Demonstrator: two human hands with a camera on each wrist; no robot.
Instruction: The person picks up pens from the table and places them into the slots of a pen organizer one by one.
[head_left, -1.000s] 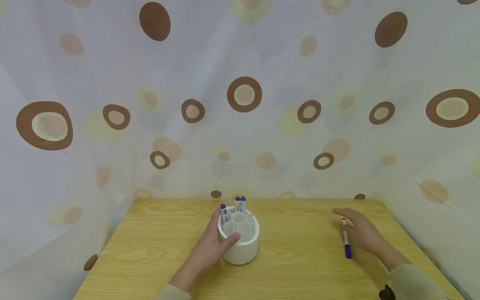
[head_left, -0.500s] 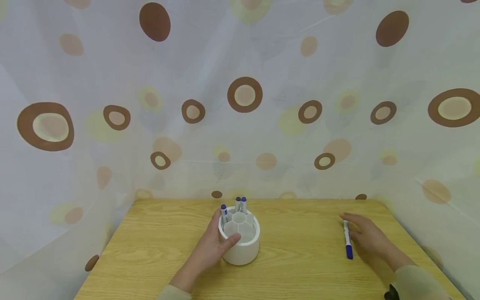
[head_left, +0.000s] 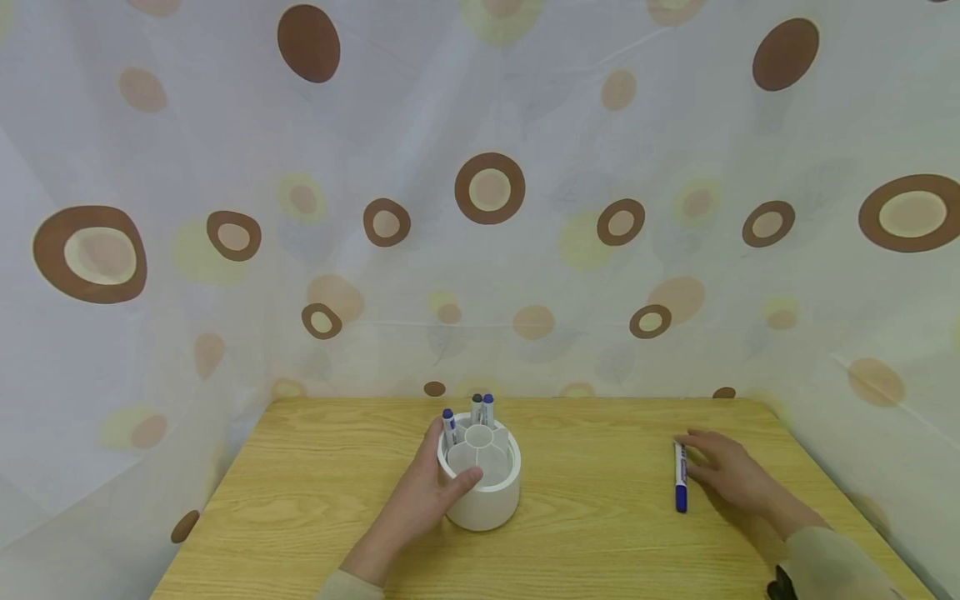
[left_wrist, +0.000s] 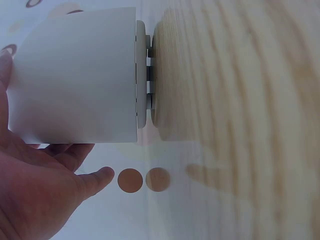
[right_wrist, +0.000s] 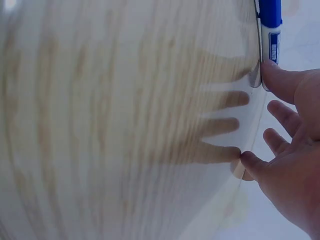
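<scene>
In the head view my left hand (head_left: pixel 426 492) grips the side of a round white pen holder (head_left: pixel 486 507), with the thumb over its near rim. The holder stands upright. Inside it are a blue-capped marker (head_left: pixel 449 427) at the left, and a dark-capped marker (head_left: pixel 476 408) beside another blue-capped marker (head_left: pixel 488 410) at the back. My right hand (head_left: pixel 731 471) has thumb and forefinger at a white marker with a blue cap (head_left: pixel 681 477), its cap toward me. In the right wrist view the thumb overlaps this marker (right_wrist: pixel 271 35); the forefinger is hidden and the other fingers are spread.
The wooden table (head_left: pixel 592 533) reaches back to a hanging sheet (head_left: pixel 547 250) patterned with brown and yellow circles. The sheet also closes in both sides. Several of the holder's compartments, such as the near one (head_left: pixel 491 467), show no pens.
The right hand shifted right, then slightly back left. The loose marker has moved left and turned straighter along with it. The left hand and pen holder look the same.
</scene>
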